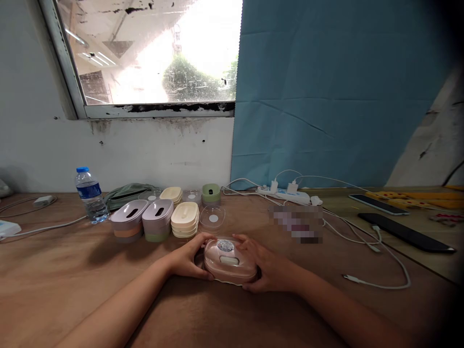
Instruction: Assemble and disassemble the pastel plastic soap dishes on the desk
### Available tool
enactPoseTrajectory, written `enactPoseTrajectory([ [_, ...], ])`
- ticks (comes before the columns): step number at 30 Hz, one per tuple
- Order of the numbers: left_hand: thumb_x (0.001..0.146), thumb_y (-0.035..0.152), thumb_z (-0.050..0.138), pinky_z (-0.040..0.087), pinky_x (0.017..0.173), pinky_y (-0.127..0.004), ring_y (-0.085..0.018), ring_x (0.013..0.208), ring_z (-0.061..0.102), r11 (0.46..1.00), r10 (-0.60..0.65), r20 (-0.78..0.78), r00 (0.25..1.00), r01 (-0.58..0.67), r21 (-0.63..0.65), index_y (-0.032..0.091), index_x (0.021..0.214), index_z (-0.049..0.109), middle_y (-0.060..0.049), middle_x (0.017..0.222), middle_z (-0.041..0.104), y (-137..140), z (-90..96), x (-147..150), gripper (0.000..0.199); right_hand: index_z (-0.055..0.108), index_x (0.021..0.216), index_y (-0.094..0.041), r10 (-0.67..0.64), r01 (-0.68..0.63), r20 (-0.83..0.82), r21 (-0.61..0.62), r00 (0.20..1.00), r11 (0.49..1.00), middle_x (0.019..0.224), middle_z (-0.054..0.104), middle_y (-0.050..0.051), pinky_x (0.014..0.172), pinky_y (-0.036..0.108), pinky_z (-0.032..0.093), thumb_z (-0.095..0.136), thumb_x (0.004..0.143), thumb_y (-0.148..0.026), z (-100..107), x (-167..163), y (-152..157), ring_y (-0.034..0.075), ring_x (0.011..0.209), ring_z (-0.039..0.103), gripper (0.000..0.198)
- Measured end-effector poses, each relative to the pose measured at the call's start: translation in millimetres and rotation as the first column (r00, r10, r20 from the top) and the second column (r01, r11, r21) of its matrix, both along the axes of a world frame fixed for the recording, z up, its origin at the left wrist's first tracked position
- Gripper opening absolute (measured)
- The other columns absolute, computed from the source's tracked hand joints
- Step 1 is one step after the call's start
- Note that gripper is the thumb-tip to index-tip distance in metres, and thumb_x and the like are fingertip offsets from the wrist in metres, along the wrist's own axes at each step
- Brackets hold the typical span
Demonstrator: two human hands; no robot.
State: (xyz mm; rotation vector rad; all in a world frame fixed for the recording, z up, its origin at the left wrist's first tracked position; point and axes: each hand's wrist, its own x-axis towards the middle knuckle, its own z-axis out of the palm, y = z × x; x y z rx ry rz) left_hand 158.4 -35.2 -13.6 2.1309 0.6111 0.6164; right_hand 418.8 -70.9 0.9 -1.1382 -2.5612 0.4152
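A pink lidded container (pixel 232 270) with a clear cover, a round silvery sticker and a pale oval slot on top rests on the brown table in front of me. My left hand (pixel 190 256) grips its left side, thumb at the near edge and fingers at the far edge. Around the right side curls my right hand (pixel 266 266), its fingertips on the top and its thumb low at the front. Just beyond stand a stack of cream containers (pixel 184 220), two lilac containers (pixel 157 217) (pixel 126 220) and a clear lid (pixel 212 217) with a white round label.
Farther back are a green container (pixel 210 194), a cream container (pixel 171 194), a green pouch (pixel 126 193) and a water bottle (pixel 90 195). To the right lie a power strip (pixel 286 194) with white cables, a black phone (pixel 402 232) and another phone (pixel 379 204).
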Motion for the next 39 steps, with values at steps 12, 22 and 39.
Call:
enactPoseTrajectory([
  [12,0.055,0.021,0.073,0.032,0.097,-0.033,-0.021,0.113,0.041,1.000,0.001,-0.009,1.000,-0.001,-0.004,0.022,0.122,0.028,-0.007,0.123,0.038,-1.9,1.4,-1.2,0.081,0.040,0.116,-0.015,0.041,-0.040,0.043,-0.014,0.998,0.999,0.137,0.028,0.013,0.097,0.038,0.031,0.058,0.062,-0.056,7.0,1.4,-2.1,0.026,0.124,0.029,0.070],
  [22,0.057,0.025,0.072,0.030,0.098,-0.035,-0.022,0.114,0.040,1.000,-0.003,-0.011,1.000,0.003,0.025,0.022,0.123,0.028,-0.008,0.123,0.039,-2.0,3.4,1.0,0.080,0.042,0.110,-0.014,0.020,-0.019,0.052,-0.021,0.998,1.000,0.132,0.034,0.015,0.095,0.035,0.034,0.059,0.062,-0.055,10.1,-1.7,-4.3,0.026,0.122,0.031,0.066],
  [39,0.055,0.028,0.073,0.031,0.098,-0.034,-0.023,0.113,0.039,0.998,0.043,-0.060,0.997,-0.040,0.057,0.021,0.124,0.029,-0.007,0.124,0.039,-2.7,4.9,-0.4,0.082,0.042,0.101,-0.014,0.003,-0.003,0.011,-0.037,1.000,0.999,0.131,0.032,0.017,0.097,0.036,0.032,0.062,0.058,-0.055,2.5,-1.2,0.8,0.026,0.123,0.029,0.062],
])
